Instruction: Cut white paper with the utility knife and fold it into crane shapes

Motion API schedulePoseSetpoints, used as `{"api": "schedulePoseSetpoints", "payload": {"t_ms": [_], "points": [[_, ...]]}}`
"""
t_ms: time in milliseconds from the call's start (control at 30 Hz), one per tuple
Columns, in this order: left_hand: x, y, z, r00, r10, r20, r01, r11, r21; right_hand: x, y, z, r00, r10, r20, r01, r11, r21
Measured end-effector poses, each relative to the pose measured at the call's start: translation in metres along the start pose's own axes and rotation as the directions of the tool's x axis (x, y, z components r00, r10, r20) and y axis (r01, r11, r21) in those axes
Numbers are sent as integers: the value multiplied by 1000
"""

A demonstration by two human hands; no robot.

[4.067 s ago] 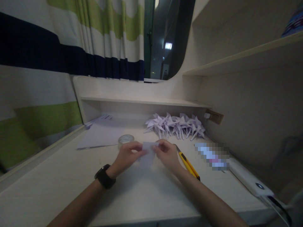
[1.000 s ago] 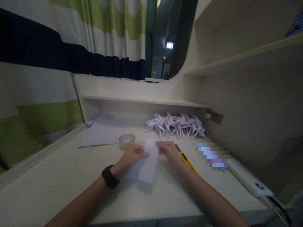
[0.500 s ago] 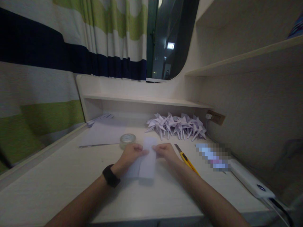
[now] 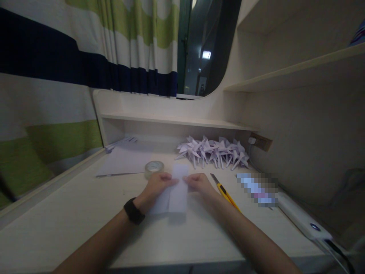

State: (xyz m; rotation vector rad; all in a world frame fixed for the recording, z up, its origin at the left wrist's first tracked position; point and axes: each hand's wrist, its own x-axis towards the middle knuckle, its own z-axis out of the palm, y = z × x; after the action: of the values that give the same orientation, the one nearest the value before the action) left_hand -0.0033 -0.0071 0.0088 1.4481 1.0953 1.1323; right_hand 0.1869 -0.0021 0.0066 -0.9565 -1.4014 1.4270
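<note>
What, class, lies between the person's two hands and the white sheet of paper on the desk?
Nothing visible does. The left hand and right hand both already grip the paper at its sides. The tape roll and the yellow utility knife lie apart from it, on either side.

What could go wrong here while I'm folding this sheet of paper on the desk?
The yellow utility knife lies just beside your right hand, its blade apparently out, pointing away from you; a sideways sweep might catch it. Both hands, the left hand too, pinch the white paper at its middle, so the loose near end could shift and skew the crease. The tape roll sits close behind your left hand and might get knocked.
</note>
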Motion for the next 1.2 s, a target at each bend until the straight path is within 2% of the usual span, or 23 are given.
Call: {"api": "schedulePoseSetpoints", "payload": {"t_ms": [100, 167, 300, 400, 467, 567, 800, 967, 1100, 1200], "points": [[-1, 5, -1, 1000, 21, -8, -20, 1000, 9, 0, 0, 2, 999, -33, -7, 32, 998, -57], [-2, 10, -2, 998, 62, -10, -62, 998, 11, 0, 0, 4, 989, -134, -55, 126, 984, -129], [-5, 22, -5, 982, 184, -49, -177, 977, 114, -5, -2, 7, 917, -396, -56, 352, 865, -359], [-8, 29, -5, 970, 236, -53, -225, 961, 158, -8, -5, 7, 863, -504, -42, 429, 773, -468], [-9, 30, -5, 968, 248, -38, -239, 959, 153, -8, -6, 6, 842, -538, -44, 454, 750, -481], [-9, 29, -6, 968, 251, -20, -246, 958, 147, -8, -6, 6, 834, -550, -32, 479, 753, -451], [-6, 27, -6, 966, 254, -57, -238, 951, 195, -12, -10, 6, 857, -515, -2, 456, 760, -464], [-1, 19, -7, 973, 228, 43, -231, 937, 262, -12, -11, 3, 837, -536, -112, 427, 767, -479], [-1, 15, -6, 975, 196, 102, -216, 947, 239, -6, -6, -1, 873, -455, -173, 374, 854, -361], [-4, 17, -6, 987, 156, 40, -161, 968, 194, -1, -1, -1, 934, -337, -119, 305, 925, -227]]}}
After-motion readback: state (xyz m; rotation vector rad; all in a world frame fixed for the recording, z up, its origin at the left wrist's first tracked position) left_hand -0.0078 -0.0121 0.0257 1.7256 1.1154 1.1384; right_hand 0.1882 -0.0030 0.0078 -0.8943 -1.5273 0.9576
